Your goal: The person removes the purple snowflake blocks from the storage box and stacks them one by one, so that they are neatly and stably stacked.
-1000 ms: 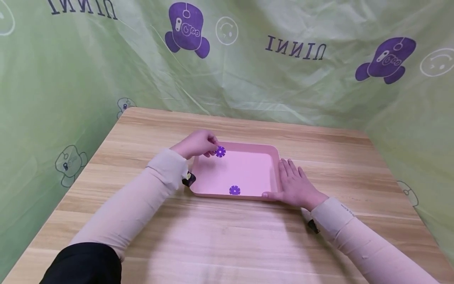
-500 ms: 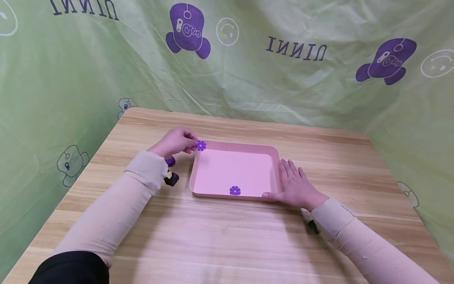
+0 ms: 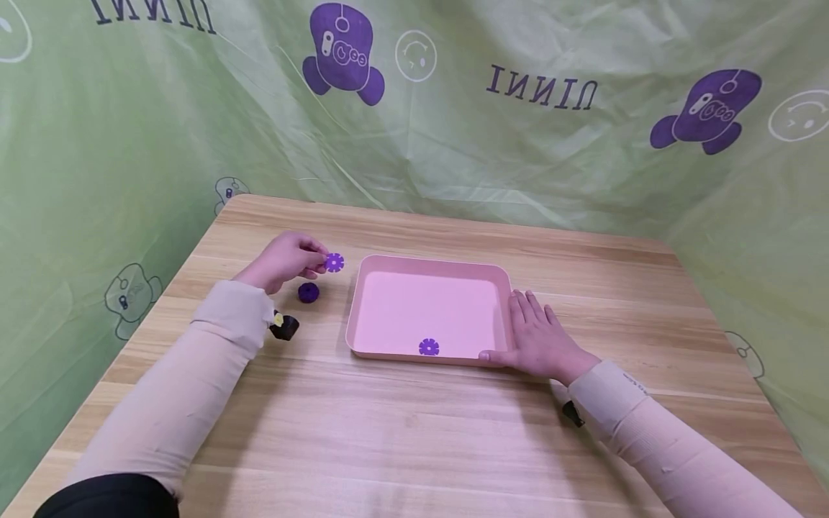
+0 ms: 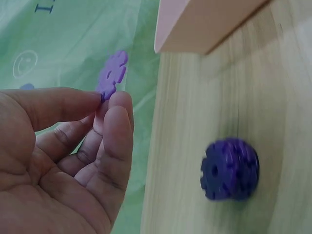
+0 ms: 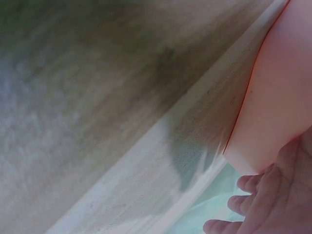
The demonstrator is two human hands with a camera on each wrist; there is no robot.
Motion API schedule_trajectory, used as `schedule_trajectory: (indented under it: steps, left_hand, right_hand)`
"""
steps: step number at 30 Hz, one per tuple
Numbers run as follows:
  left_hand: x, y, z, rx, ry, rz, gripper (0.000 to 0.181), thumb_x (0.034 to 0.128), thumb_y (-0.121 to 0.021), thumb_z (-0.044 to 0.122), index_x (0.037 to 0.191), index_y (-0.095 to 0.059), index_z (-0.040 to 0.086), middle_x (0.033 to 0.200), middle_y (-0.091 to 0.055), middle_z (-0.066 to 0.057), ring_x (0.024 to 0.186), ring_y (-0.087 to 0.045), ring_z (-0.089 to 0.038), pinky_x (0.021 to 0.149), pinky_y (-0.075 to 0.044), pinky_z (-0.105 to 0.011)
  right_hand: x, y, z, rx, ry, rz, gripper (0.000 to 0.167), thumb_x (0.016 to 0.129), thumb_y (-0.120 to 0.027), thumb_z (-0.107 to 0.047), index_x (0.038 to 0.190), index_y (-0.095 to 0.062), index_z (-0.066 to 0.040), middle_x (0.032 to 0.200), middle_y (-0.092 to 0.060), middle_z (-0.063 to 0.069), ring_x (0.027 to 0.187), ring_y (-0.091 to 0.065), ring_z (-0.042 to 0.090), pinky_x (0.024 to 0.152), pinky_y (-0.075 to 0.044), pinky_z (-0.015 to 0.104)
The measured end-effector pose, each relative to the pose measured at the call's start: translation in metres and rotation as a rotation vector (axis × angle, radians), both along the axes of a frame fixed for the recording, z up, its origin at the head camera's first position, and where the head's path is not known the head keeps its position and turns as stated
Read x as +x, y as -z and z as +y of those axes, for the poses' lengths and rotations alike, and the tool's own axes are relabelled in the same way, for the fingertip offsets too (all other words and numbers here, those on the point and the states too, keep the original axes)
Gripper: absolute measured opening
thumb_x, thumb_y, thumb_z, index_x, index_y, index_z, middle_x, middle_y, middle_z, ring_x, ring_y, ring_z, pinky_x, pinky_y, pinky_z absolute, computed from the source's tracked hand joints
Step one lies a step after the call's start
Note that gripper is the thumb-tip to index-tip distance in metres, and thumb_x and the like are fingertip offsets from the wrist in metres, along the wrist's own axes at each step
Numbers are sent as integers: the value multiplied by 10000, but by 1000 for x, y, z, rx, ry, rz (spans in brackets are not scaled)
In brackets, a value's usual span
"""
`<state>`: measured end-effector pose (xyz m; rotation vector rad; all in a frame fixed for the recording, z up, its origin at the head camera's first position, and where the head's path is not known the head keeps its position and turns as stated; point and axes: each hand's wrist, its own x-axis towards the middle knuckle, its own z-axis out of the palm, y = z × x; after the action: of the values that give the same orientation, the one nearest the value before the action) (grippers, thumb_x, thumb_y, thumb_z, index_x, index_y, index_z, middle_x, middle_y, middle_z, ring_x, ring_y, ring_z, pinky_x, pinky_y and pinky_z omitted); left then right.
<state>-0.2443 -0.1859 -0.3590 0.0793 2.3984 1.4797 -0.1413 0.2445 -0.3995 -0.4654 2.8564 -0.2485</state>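
My left hand (image 3: 285, 260) pinches a purple notched snowflake disc (image 3: 334, 262) between thumb and fingertips, above the table left of the pink tray (image 3: 434, 266). In the left wrist view the disc (image 4: 113, 73) stands on edge, its lower rim covered by the thumb. Just below that hand, a stack of purple discs (image 3: 308, 292) stands on the table; the left wrist view shows the stack (image 4: 230, 169) from the side. Another purple disc (image 3: 429, 347) lies at the tray's front side. With fingers straight, my right hand (image 3: 540, 338) rests against the tray's right end, thumb at the front corner.
The wooden table (image 3: 414, 439) runs back to a green printed curtain (image 3: 414, 158), which also hangs along both sides. A small black device (image 3: 285, 327) sits at the left wrist and another black piece (image 3: 573, 414) at the right.
My left hand has carried its disc leftward, from over the tray's back left corner to beyond its left side. The stack has come into view. The right hand and tray have stayed put.
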Motion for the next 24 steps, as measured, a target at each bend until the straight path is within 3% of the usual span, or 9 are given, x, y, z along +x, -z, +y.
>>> schedule_trajectory:
  steps: [6, 12, 24]
  left_hand:
    - [5, 4, -15, 0, -7, -19, 267, 1052, -517, 3, 1232, -566, -188, 912, -673, -77, 778, -623, -85, 736, -586, -227]
    - [9, 8, -30, 7, -18, -46, 274, 1046, -512, -24, 1250, -540, -204, 967, -678, -104, 783, -636, -81, 777, -602, -264]
    - [14, 15, -43, -105, -11, -66, 234, 1012, -562, -47, 1193, -585, -193, 914, -693, -135, 758, -627, -137, 699, -577, -259]
  right_hand:
    - [2, 1, -1, -5, 4, -12, 1251, 881, -591, -764, 1564, -105, 165, 1643, -109, 349, 1520, -63, 516, 1203, -94, 671]
    - [2, 0, -1, -9, 5, -16, 1240, 887, -602, -746, 1561, -105, 169, 1640, -114, 354, 1520, -63, 518, 1202, -94, 674]
    - [0, -1, -1, -1, 8, -9, 1242, 877, -609, -750, 1562, -125, 165, 1641, -140, 346, 1520, -73, 516, 1196, -102, 686]
